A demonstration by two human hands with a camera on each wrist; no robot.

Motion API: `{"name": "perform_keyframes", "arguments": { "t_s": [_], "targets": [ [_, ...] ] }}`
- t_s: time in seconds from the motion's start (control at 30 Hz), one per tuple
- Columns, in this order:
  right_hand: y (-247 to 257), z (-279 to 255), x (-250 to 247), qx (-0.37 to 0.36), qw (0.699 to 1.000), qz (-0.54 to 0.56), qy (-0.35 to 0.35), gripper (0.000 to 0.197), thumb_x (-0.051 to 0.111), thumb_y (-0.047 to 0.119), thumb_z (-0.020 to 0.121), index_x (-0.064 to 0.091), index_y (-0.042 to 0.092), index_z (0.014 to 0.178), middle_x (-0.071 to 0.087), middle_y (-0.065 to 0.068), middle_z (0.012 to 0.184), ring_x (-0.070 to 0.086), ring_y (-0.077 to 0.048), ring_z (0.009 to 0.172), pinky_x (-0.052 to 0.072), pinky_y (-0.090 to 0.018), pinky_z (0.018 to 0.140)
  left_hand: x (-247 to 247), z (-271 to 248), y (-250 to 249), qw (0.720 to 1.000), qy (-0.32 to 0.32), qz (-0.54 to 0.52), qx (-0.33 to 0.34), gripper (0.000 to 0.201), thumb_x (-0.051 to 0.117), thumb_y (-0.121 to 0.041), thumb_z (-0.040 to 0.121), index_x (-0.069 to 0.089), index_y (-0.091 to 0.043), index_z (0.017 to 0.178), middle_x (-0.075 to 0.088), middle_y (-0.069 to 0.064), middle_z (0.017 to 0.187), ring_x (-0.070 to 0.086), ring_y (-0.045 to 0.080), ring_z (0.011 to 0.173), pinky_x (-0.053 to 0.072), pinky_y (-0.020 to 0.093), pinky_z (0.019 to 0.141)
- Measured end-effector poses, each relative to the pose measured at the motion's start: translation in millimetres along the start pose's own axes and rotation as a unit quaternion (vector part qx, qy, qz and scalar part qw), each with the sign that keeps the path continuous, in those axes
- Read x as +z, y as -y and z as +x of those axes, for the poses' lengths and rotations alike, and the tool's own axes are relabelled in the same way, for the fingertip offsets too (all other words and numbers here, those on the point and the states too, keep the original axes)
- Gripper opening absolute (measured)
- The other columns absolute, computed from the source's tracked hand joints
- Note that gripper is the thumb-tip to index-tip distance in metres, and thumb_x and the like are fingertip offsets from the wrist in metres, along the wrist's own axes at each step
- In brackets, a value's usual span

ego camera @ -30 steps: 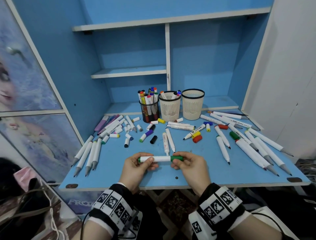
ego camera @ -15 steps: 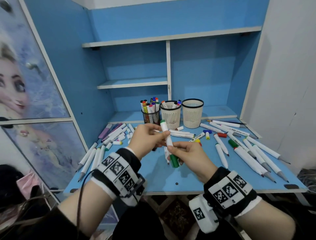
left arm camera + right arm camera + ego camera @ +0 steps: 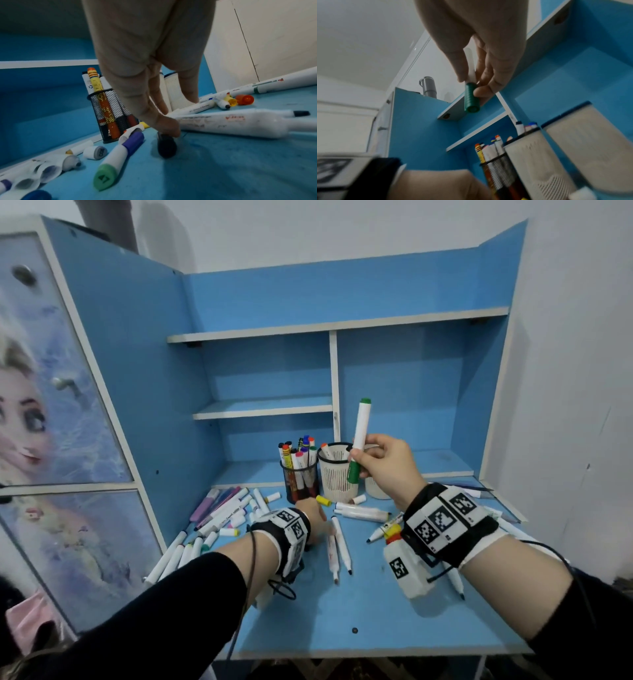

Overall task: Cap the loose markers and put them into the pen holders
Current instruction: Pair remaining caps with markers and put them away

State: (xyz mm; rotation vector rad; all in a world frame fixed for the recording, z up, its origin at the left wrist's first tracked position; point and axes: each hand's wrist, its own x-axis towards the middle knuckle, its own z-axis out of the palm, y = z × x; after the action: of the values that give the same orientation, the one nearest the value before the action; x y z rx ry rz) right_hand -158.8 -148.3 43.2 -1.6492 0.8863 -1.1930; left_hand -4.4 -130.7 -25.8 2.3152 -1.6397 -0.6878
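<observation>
Head view: right hand [image 3: 383, 463] is pinching the green marker [image 3: 358, 440] near upright, capped, in front of the white mesh holder [image 3: 337, 474]; a second white holder sits behind the wrist, mostly hidden. Left hand [image 3: 313, 517] is reaching down among loose markers on the blue desk [image 3: 359, 611].
Left wrist view: fingertips [image 3: 169, 127] are touching a black cap [image 3: 166, 146]; grip not clear. Black wire holder [image 3: 111, 116] is standing behind.
Right wrist view: thumb and fingers are closing narrowly round the marker barrel above its green cap [image 3: 471, 98]
</observation>
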Motion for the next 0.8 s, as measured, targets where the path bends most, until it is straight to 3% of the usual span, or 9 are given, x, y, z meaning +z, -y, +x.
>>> {"name": "perform_keyframes", "arguments": {
  "t_s": [0.1, 0.2, 0.3, 0.37, 0.47, 0.53, 0.63, 0.7, 0.8],
  "targets": [
    [3, 17, -1, -0.008, 1.000, -0.010, -0.010, 0.035, 0.064, 0.009, 0.088, 0.053, 0.003, 0.120, 0.067, -0.024, 0.093, 0.066, -0.031, 0.082, 0.058, -0.039, 0.074, 4, 8, -7, 0.997, 0.028, 0.067, -0.011, 0.025, 0.068, -0.036, 0.084, 0.058, -0.013, 0.081, 0.057, 0.006, 0.086, 0.055, 0.020, 0.076, 0.051, 0.032, 0.074],
    [4, 30, 1, -0.013, 1.000, -0.022, -0.009, 0.038, 0.063, 0.007, 0.088, 0.052, 0.005, 0.124, 0.065, -0.017, 0.089, 0.066, -0.025, 0.078, 0.058, -0.038, 0.074, 6, 16, -10, 0.995, 0.041, 0.092, -0.014, 0.035, 0.072, -0.034, 0.081, 0.063, -0.007, 0.101, 0.058, 0.007, 0.092, 0.057, 0.021, 0.085, 0.051, 0.031, 0.080],
    [6, 40, 4, -0.008, 0.999, -0.037, -0.007, 0.045, 0.062, 0.005, 0.088, 0.047, 0.010, 0.129, 0.062, -0.007, 0.090, 0.066, -0.025, 0.081, 0.057, -0.043, 0.079, 4, 21, -11, 0.993, 0.037, 0.107, -0.015, 0.031, 0.076, -0.034, 0.077, 0.057, -0.009, 0.082, 0.059, 0.005, 0.084, 0.058, 0.021, 0.084, 0.052, 0.032, 0.081],
    [6, 43, 6, -0.007, 0.999, -0.049, -0.013, 0.050, 0.061, 0.004, 0.088, 0.041, 0.013, 0.133, 0.062, -0.007, 0.095, 0.065, -0.027, 0.083, 0.057, -0.041, 0.080, 2, 21, -9, 0.995, 0.030, 0.094, -0.025, 0.030, 0.076, -0.032, 0.076, 0.056, -0.009, 0.082, 0.058, 0.005, 0.082, 0.057, 0.020, 0.082, 0.052, 0.031, 0.080],
    [4, 47, 7, -0.008, 0.997, -0.069, -0.029, 0.066, 0.061, 0.004, 0.088, 0.026, 0.018, 0.142, 0.062, -0.008, 0.098, 0.068, -0.028, 0.082, 0.056, -0.031, 0.069, -4, 16, -5, 0.999, -0.019, 0.035, -0.019, 0.035, 0.076, -0.024, 0.076, 0.060, -0.008, 0.103, 0.060, 0.006, 0.096, 0.060, 0.020, 0.085, 0.056, 0.033, 0.083],
    [1, 49, 7, -0.010, 0.997, -0.063, -0.044, 0.081, 0.063, 0.003, 0.086, 0.013, 0.023, 0.147, 0.064, -0.007, 0.092, 0.069, -0.025, 0.076, 0.053, -0.022, 0.060, -10, 7, -2, 0.998, -0.050, -0.031, -0.011, 0.032, 0.076, -0.018, 0.076, 0.055, -0.011, 0.100, 0.059, 0.007, 0.100, 0.063, 0.023, 0.092, 0.057, 0.036, 0.082],
    [-5, 52, 9, -0.021, 0.995, -0.059, -0.075, 0.099, 0.066, 0.001, 0.083, 0.001, 0.034, 0.149, 0.066, -0.011, 0.087, 0.068, -0.021, 0.069, 0.055, -0.021, 0.057, -18, -15, 7, 0.979, -0.049, -0.197, -0.007, 0.038, 0.075, -0.009, 0.077, 0.052, -0.011, 0.107, 0.057, 0.011, 0.104, 0.066, 0.025, 0.082, 0.059, 0.032, 0.067],
    [-9, 54, 11, -0.036, 0.994, -0.059, -0.082, 0.098, 0.067, -0.001, 0.082, 0.005, 0.038, 0.148, 0.065, -0.013, 0.084, 0.068, -0.023, 0.068, 0.057, -0.027, 0.061, -22, -32, 16, 0.959, -0.049, -0.279, 0.006, 0.036, 0.074, -0.006, 0.078, 0.055, -0.009, 0.109, 0.061, 0.014, 0.097, 0.063, 0.020, 0.064, 0.058, 0.025, 0.058],
    [-13, 59, 17, -0.056, 0.992, -0.064, -0.092, 0.082, 0.064, -0.001, 0.083, 0.021, 0.037, 0.142, 0.064, -0.013, 0.083, 0.068, -0.025, 0.071, 0.058, -0.037, 0.068, -19, -59, 32, 0.923, -0.045, -0.382, 0.015, 0.027, 0.072, -0.001, 0.078, 0.060, -0.005, 0.102, 0.064, 0.014, 0.081, 0.064, 0.020, 0.062, 0.057, 0.024, 0.056]
  ]
}}
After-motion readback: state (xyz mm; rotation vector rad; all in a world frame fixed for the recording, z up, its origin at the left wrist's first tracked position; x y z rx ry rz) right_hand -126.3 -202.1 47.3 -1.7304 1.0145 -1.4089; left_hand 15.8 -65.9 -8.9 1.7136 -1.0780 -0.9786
